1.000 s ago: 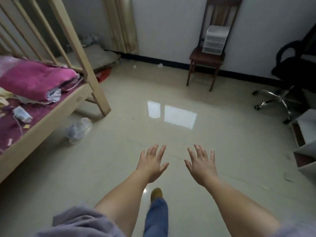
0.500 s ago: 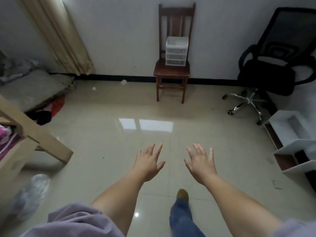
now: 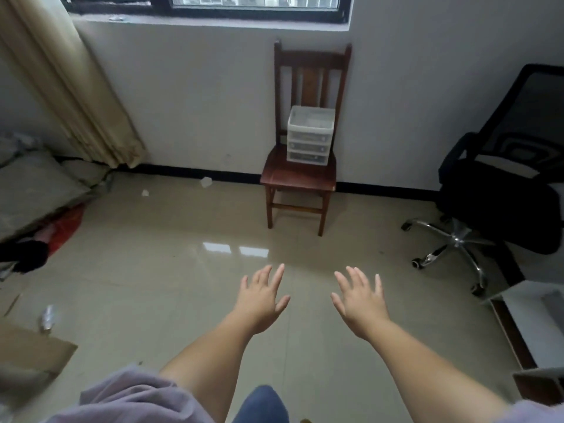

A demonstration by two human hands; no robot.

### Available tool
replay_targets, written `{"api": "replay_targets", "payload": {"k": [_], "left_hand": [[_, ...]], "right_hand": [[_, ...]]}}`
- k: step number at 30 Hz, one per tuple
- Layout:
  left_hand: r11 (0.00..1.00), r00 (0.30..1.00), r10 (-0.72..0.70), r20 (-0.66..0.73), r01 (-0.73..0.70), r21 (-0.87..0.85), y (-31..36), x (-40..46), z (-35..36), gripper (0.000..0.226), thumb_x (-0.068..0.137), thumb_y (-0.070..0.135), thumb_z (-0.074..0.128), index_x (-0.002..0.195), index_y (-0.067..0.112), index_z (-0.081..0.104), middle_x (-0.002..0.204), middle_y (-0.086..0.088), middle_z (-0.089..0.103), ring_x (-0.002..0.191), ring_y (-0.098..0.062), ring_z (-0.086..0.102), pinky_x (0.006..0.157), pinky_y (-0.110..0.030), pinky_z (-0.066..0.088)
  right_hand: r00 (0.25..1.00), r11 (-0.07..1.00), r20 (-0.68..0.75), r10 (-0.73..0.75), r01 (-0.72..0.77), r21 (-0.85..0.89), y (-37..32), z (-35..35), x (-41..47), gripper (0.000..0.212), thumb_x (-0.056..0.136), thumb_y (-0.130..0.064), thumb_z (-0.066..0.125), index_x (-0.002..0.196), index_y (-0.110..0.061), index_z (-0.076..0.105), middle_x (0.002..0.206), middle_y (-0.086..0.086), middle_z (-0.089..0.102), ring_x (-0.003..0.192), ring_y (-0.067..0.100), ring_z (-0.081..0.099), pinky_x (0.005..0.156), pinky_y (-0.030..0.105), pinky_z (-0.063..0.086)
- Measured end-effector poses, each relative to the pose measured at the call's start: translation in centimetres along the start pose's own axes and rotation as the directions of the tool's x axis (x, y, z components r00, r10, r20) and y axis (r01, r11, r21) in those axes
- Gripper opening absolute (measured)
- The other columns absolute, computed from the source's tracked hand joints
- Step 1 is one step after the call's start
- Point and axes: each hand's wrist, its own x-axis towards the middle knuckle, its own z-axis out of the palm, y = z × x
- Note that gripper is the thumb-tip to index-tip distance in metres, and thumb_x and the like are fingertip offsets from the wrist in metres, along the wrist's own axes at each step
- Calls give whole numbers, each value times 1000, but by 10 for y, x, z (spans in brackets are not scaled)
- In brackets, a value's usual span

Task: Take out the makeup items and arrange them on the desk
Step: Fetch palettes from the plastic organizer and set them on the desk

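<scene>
A pale tiled floor [image 3: 152, 285] runs ahead of me to a white wall under a window [image 3: 201, 4]. Against that wall stands a wooden chair [image 3: 300, 175], and on its seat, pushed to the backrest, sits a small clear drawer box [image 3: 309, 134] with three drawers, all closed; I cannot tell what is inside. My left hand [image 3: 262, 296] and right hand [image 3: 360, 300] hang out in front of me over the floor, palms down, fingers spread, holding nothing, well apart from the chair. My blue trouser knee [image 3: 262, 404] shows below them. To the right is a black office chair [image 3: 494, 203] and, nearer, a white shelf [image 3: 531, 319]. To the left a beige curtain [image 3: 67, 87] hangs above grey cushions [image 3: 33, 187].
</scene>
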Motion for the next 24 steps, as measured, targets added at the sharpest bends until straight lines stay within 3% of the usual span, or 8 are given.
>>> {"api": "replay_targets", "payload": {"k": [13, 24], "left_hand": [[997, 998, 44, -50, -41, 67, -76, 326, -95, 68, 95, 55, 23, 148, 29, -9, 156, -5, 9, 143, -20, 11, 116, -45, 10], [993, 994, 105, -33, -103, 65, -102, 553, -146, 67, 95, 53, 28, 149, 28, -4, 156, -6, 12, 143, -20, 13, 115, -43, 11]], "right_hand": [[998, 998, -14, 57, -56, 40, 18, -79, 321, 56, 99, -47, 20, 150, -26, 11, 158, 1, 9, 146, 15, 3, 115, 51, -3], [993, 987, 94, 71, -84, 137, 38, -104, 538, 54, 100, -45, 22, 149, -25, 13, 157, 1, 14, 145, 15, 7, 117, 45, 5]]}}
